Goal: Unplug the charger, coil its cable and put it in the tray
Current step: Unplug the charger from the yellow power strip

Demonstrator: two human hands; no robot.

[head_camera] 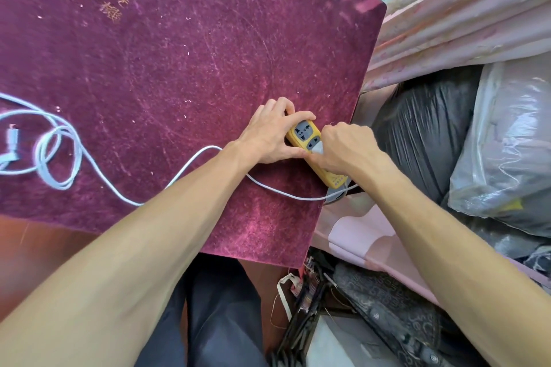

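A yellow power strip (304, 133) lies near the right edge of the purple table cover (179, 68). My left hand (272, 135) presses down on its far end and holds it. My right hand (346, 147) is closed around the white charger (317, 149) plugged into the strip; most of the charger is hidden under my fingers. The pale blue cable (98, 167) runs from under my arms across the cover to the left, where it lies in loose loops (56, 155) with its connector end (12, 140) at the left edge. No tray is in view.
Black and clear plastic bags (477, 134) are piled right of the table. Pink striped fabric (462, 18) hangs behind them. The cover's front edge (253, 256) ends above my lap, with dark clutter (372, 307) on the floor at lower right.
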